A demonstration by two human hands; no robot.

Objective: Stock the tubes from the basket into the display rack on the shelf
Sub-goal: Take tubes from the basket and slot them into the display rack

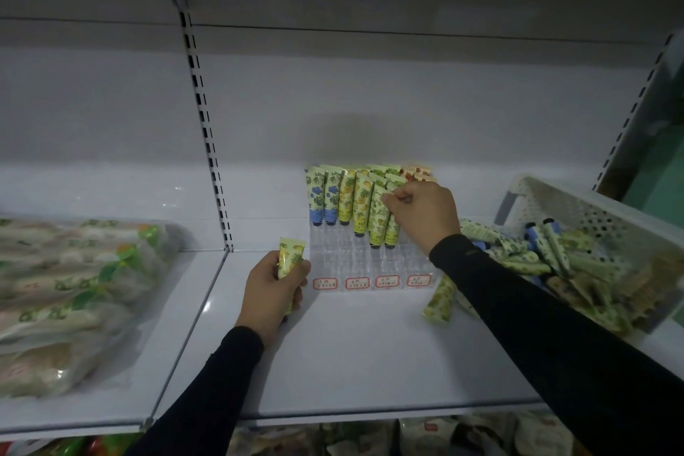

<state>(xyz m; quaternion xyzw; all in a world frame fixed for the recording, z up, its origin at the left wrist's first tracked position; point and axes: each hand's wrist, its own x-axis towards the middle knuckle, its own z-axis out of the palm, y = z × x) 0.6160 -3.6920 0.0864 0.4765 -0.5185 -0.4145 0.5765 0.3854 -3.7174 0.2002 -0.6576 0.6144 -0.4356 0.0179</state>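
Observation:
A clear tiered display rack [370,263] with red-framed labels stands on the white shelf [351,363]. Several patterned tubes stand in its back rows, blue, yellow and green. My right hand [422,215] pinches the top of a green tube [377,218] standing in the rack. My left hand [274,289] grips a yellow tube [290,257] upright, left of the rack. A white perforated basket [599,218] lies tipped at the right, with many tubes spilling from it. One green tube [440,302] lies loose on the shelf under my right forearm.
Clear bags of packaged goods [74,292] fill the neighbouring shelf section on the left. A slotted upright [207,130] divides the two sections. More packets show on the shelf below [407,437].

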